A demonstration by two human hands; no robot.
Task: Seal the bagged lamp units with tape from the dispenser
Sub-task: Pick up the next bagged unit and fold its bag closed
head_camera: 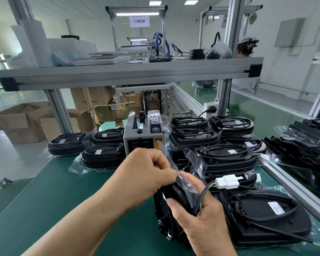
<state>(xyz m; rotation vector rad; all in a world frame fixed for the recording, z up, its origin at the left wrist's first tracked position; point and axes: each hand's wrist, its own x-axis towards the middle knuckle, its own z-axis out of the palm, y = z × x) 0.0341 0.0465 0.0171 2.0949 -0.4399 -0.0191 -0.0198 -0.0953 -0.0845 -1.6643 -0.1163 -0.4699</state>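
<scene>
A green mat (54,200) covers the workbench, and aluminium rails (185,97) edge a long green line running away at right. An aluminium-framed shelf (129,72) crosses above the bench. Beyond it a strip light (137,14) glows in a further frame, with a white sign (139,21) hanging just under it. Ceiling panels (155,3) light the white room. Open cardboard boxes (20,121) stand on the pale glossy floor (17,154) at left, near a yellow chair back (116,111). A grey cabinet (289,32) hangs on the right wall (314,19).

A black lamp unit (171,198) stood on edge in its clear bag (169,163) — mouth bunched — before the grey tape dispenser (143,138), bagged units (223,157) stacked either side.
</scene>
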